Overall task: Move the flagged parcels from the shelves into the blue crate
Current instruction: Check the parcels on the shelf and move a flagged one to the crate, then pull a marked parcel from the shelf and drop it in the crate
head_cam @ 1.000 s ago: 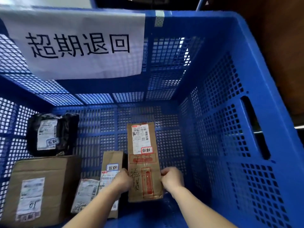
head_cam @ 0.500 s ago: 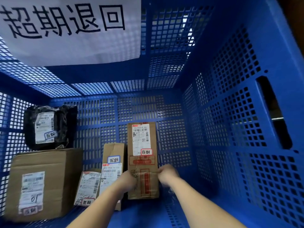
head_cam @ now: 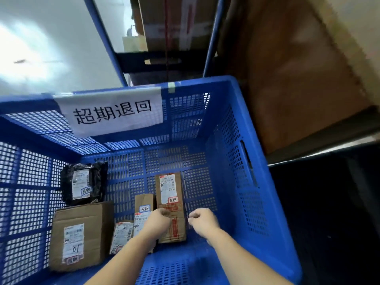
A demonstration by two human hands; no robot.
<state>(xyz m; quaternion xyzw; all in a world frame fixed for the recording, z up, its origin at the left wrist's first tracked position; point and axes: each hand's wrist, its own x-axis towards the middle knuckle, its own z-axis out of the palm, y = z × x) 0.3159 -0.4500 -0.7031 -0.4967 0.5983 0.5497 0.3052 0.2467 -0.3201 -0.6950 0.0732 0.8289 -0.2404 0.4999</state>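
A tall narrow cardboard parcel (head_cam: 169, 194) with a white label and a red-edged flag sticker stands inside the blue crate (head_cam: 253, 202), leaning on its far wall. My left hand (head_cam: 159, 220) hovers in front of its lower part, fingers curled, holding nothing. My right hand (head_cam: 202, 220) is just right of the parcel, fingers loosely curled and apart from it. Other flagged parcels sit in the crate: a black bag (head_cam: 84, 183), a big box (head_cam: 79, 236), a slim box (head_cam: 144, 204) and a small one (head_cam: 121, 233).
A white paper sign (head_cam: 115, 111) with black characters hangs on the crate's far rim. Behind the crate stand blue shelf posts (head_cam: 211, 36) with cardboard boxes (head_cam: 176, 21). A brown panel (head_cam: 287, 68) rises at the right, with dark floor below it.
Both hands have let go of the tall narrow parcel and drawn back from it. My head has lifted, so the shelf behind the crate has come into view.
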